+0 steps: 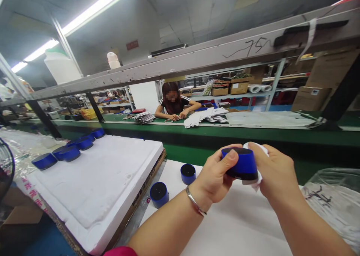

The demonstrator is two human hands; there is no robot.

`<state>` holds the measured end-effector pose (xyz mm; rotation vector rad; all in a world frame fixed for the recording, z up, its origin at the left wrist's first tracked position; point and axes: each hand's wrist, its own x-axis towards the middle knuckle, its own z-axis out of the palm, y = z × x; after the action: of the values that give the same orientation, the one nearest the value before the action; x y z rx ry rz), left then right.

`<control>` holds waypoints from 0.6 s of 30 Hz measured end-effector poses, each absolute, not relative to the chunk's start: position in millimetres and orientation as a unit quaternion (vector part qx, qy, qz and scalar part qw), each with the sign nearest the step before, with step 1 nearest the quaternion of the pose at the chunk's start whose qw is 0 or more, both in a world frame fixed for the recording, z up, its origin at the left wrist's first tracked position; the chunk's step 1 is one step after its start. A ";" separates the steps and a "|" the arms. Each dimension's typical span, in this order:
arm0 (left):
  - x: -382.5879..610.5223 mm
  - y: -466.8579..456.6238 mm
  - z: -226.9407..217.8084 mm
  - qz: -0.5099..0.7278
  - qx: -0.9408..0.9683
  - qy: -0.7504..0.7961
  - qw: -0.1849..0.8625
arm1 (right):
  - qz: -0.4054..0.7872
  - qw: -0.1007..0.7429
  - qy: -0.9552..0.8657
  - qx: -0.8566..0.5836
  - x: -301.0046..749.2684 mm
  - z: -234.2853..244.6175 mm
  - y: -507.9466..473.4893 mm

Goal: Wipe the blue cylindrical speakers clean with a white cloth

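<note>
My left hand (213,179) grips a blue round speaker (240,164) with a black top, thumb pressed on its side. My right hand (277,173) holds a white cloth (257,179) against the far side of the same speaker, fingers curled round it. Both hands hover above a white sheet (225,226) on the bench. Two more blue speakers, one (188,173) and another (159,194), stand upright on the sheet to the left of my hands.
A white foam slab (95,188) at the left carries several blue speakers (67,153) along its far edge. A green conveyor (213,136) runs across behind; another person sits there with stacks of flat white cards (202,117). A plastic bag (334,196) lies at the right.
</note>
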<state>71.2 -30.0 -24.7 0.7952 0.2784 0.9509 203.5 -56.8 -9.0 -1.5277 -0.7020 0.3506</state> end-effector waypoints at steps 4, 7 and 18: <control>69.9 -26.0 -10.7 0.383 0.280 0.182 0.861 | 0.240 0.707 -0.239 -0.621 199.0 -4.0 -53.6; 68.7 -24.2 0.5 0.365 0.217 0.242 0.873 | 0.269 0.745 -0.194 -0.579 194.6 1.4 -52.2; 61.9 -19.5 9.2 0.387 0.189 0.275 0.859 | 0.267 0.752 -0.181 -0.576 188.0 0.8 -52.0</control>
<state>61.9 -19.5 9.2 0.3968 0.5780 0.8127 188.0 -52.0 0.8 -1.2570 -0.3955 0.5827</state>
